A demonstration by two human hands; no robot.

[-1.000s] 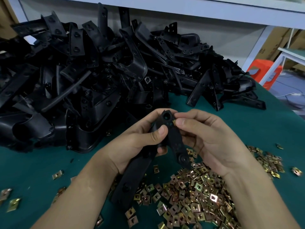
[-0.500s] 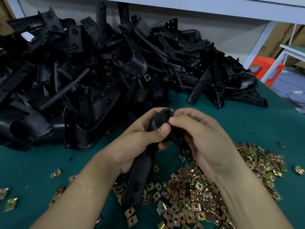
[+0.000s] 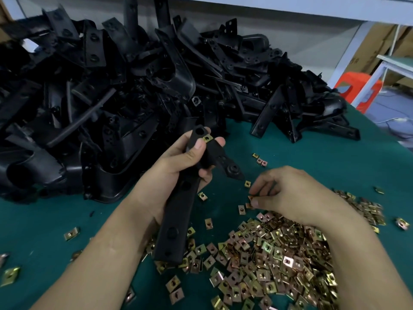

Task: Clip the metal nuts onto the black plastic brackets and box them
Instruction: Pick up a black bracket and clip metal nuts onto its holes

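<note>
Brass-coloured clip nut (image 3: 207, 138) now sits on the black bracket (image 3: 176, 211) beside the thumb of the gripping left hand (image 3: 174, 166); the right hand (image 3: 290, 195) has dropped away, fingertips pinching a loose nut (image 3: 251, 198).

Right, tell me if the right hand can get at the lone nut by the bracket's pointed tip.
Probably yes. The lone nut lies bare on the green table, just past the right hand; the bracket tip hangs beside it, not over it. The hand seems to pinch another nut, though.

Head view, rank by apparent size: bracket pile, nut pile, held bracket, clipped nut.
1. bracket pile
2. nut pile
3. held bracket
4. clipped nut
The nut pile lies nearer the camera, but the order holds.
</note>
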